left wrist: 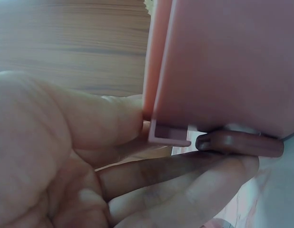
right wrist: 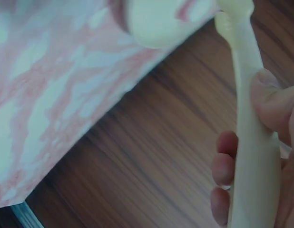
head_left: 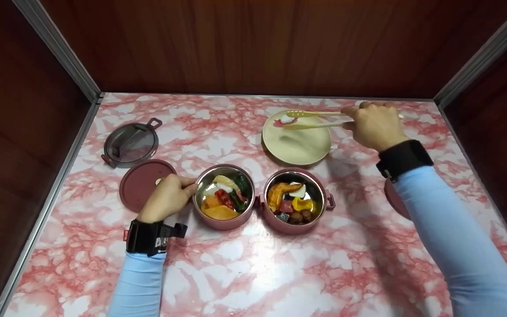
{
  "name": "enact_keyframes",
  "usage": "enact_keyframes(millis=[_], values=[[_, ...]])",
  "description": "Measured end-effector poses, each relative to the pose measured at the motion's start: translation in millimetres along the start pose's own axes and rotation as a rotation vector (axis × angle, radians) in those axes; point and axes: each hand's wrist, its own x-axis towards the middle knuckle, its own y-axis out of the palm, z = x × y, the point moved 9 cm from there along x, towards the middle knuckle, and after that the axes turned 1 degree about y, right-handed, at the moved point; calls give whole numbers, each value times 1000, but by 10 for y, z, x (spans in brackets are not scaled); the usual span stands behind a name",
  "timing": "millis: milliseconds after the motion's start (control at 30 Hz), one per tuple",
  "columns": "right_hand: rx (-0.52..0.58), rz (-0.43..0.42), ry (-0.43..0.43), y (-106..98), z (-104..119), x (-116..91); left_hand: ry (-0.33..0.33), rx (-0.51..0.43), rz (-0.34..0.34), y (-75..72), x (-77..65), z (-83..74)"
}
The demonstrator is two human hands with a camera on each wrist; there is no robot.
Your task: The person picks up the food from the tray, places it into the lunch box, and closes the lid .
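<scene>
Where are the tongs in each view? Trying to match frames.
Head: tongs above and right of centre, in the right hand.
Left wrist: not in it.
Right wrist: right side, running from top edge to bottom.
Shared landmark: pink-and-white tabletop, only a sliver in left wrist.

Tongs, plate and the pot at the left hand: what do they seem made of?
Tongs: probably plastic, cream and smooth, with no grain showing. Plate: smooth and cream; plastic or ceramic, its even surface leaves it open. Pot: likely stainless steel inside, given its shiny reflections; outside looks like pink plastic with a soft, even sheen.
</scene>
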Motion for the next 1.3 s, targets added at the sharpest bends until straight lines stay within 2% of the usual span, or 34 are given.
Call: enact_keyframes(millis=[200, 300, 467, 700, 833, 1067, 1300], values=[[-1, -27, -28, 150, 9, 211, -17, -3, 11, 12, 2, 24], [10, 48, 1, 223, -29, 303, -23, -9, 10, 6, 0, 28], [47, 230, 75, 324, -139, 314, -14, -16, 5, 14, -5, 11], [-3, 334, 89, 302, -196, 249, 5, -15, 4, 5, 3, -7], [-6, 372, 91, 336, -182, 227, 13, -4, -5, -2, -2, 6], [74, 426, 178, 490, -207, 180, 29, 8, -16, 5, -2, 7], [80, 383, 188, 521, -196, 132, 26, -3, -6, -3, -4, 5]])
